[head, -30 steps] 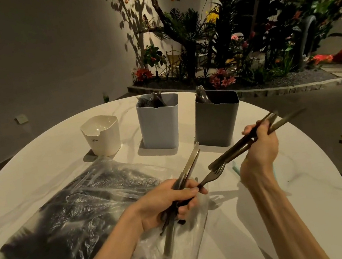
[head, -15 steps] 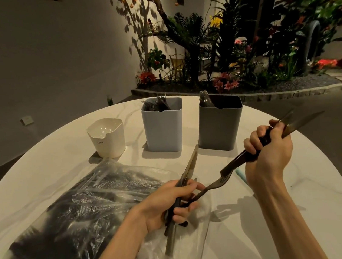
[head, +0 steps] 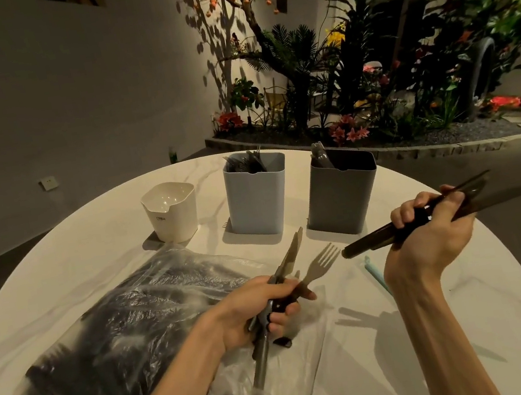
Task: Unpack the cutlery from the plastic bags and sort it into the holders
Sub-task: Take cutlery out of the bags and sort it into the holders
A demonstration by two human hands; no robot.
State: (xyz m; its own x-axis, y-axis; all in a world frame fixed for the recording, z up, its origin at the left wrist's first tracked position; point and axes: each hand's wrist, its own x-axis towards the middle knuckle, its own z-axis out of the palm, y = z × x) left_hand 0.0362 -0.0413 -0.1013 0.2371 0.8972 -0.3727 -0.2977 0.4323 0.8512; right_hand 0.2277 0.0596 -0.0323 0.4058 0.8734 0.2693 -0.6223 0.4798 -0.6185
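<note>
my left hand (head: pixel 263 313) is curled tight around a small bunch of dark cutlery: a knife (head: pixel 290 257) blade sticks up and away, a fork (head: pixel 322 261) angles out to the right, handles poke down below the fist. it sits over the open mouth of the plastic bag (head: pixel 142 322), which lies flat on the tabletop (head: pixel 448 355) to my left, packed with dark cutlery. my right hand (head: pixel 428 232) is raised just right of it, fingers wrapped round a bundle of dark knives (head: pixel 382 239) held roughly level, tips pointing at the fork. a pale blue strip (head: pixel 375 273) lies on the tabletop between my hands. further out, a row of three holders: white cup (head: pixel 171 211), small printed word on it too small to read; light blue holder (head: pixel 257 194) with forks in it; grey holder (head: pixel 340 195) nearest the right hand, pale cutlery showing at its rim. beyond the tabletop, a planter bed (head: pixel 371 84).
</note>
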